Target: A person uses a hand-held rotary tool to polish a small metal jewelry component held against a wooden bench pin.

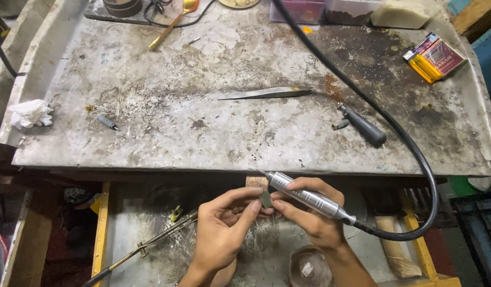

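My right hand (314, 212) grips a metal rotary handpiece (308, 197) like a pen, its fine tip pointing up-left toward the edge of the worn metal bench top (203, 133); a black flexible shaft (362, 101) loops from its rear across the bench. My left hand (224, 226) pinches a small flat grey piece (265, 199) between thumb and forefinger, just beside the handpiece, in front of the bench edge. On the bench lie tweezers (266, 94) and a black-handled tool (364, 126).
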